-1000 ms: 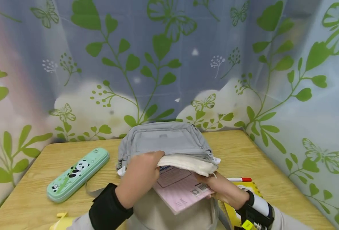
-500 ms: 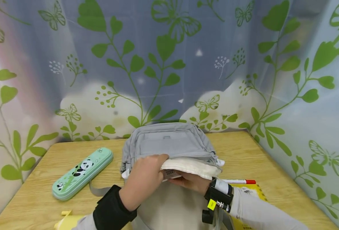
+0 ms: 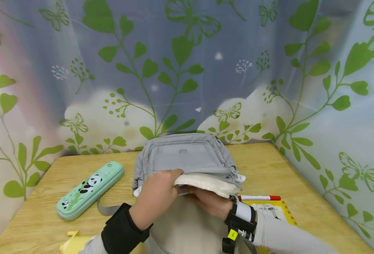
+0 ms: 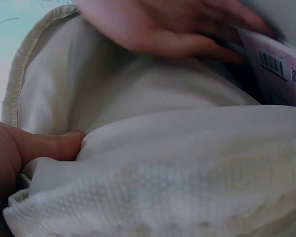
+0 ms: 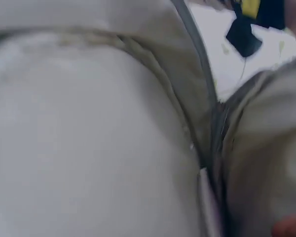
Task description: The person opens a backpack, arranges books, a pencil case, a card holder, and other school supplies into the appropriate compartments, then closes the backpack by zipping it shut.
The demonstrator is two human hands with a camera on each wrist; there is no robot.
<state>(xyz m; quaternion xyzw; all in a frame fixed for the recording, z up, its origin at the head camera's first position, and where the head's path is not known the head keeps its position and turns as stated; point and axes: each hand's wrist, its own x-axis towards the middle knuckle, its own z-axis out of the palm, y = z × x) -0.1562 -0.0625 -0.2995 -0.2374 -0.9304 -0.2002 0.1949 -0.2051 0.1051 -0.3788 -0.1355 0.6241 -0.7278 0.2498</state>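
A grey backpack with a cream inside lies unzipped on the table. My left hand pinches the raised cream edge of its opening; in the left wrist view the thumb presses on the lining. My right hand reaches under that edge into the bag, and its fingers are hidden in the head view. From the left wrist, those fingers look fairly straight beside a pink book with a barcode, mostly inside the bag. Whether they touch it is unclear.
A green panda pencil case lies at the left, with a yellow object nearer the front. Right of the bag, a red-capped marker lies by a yellow book. A patterned curtain hangs behind the table.
The pink book has gone from sticking well out of the bag to almost wholly inside. My right hand has moved inward and left with it. My left hand stays on the edge.
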